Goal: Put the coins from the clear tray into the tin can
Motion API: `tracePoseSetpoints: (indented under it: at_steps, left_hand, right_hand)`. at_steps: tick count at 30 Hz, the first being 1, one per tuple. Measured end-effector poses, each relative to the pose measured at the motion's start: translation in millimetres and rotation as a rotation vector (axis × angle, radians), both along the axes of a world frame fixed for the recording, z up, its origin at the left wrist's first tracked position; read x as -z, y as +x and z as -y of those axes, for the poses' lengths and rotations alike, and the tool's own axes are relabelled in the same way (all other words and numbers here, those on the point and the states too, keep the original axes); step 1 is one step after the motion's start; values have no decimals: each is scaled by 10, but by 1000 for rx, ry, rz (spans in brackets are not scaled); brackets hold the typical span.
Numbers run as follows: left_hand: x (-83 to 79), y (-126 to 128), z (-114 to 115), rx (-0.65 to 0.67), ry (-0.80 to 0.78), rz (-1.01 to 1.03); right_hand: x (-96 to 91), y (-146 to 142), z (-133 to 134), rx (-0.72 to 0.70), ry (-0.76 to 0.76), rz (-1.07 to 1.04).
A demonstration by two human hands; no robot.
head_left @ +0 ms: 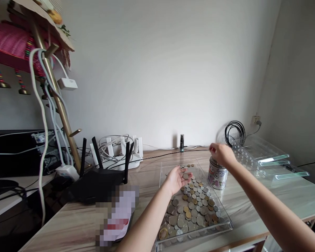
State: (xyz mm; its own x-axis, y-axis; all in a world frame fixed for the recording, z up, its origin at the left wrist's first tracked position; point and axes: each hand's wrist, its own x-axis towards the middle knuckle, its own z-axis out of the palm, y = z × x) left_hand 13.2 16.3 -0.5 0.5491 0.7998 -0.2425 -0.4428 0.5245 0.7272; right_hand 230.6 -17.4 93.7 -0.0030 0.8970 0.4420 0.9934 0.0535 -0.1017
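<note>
My left hand [176, 179] is palm up over a clear plastic tray [227, 226], its fingers spread and slightly curled. A coin [186, 176] appears to rest on those fingers. Many silver and brass-coloured coins [194, 210] lie spread across the tray beneath. Just above the mouth of a round floral tin [217, 178], my right hand [222, 154] is closed with its fingertips together. What it holds, if anything, I cannot make out. The tin stands upright at the tray's right side, its opening partly hidden by that hand.
Stacked clear trays [270, 157] and a coiled black cable [235, 133] sit at the right. A small dark bottle [182, 142] stands by the wall. Black [99, 183] and white [120, 161] routers are at the left, near a blurred flat object [120, 217] and a brass-coloured stand [60, 105].
</note>
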Motion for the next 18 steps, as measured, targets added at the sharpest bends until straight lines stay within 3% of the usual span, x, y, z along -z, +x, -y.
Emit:
tracePoseSetpoints:
  at_steps: [4,7,9,12,15,18]
  left_hand:
    - [-12,-12,13,11,12,41]
    - [-20,-22,24,23,48,44]
    - [-25,-25,37,66,82,59]
    - [-32,-19,61,136,121,47]
    - [-36,-7,66,172,162,-39]
    - [-29,-1,42,104,162,-125]
  right_hand:
    - [389,-594,191,-401,-45,63]
    - [620,-854,217,-482,-33,184]
    - [639,-856,200,-472,-24,218]
    - [458,-604,164,-344,32,144]
    - [179,-182,104,-28,129,5]
    - [4,179,6,208,32,8]
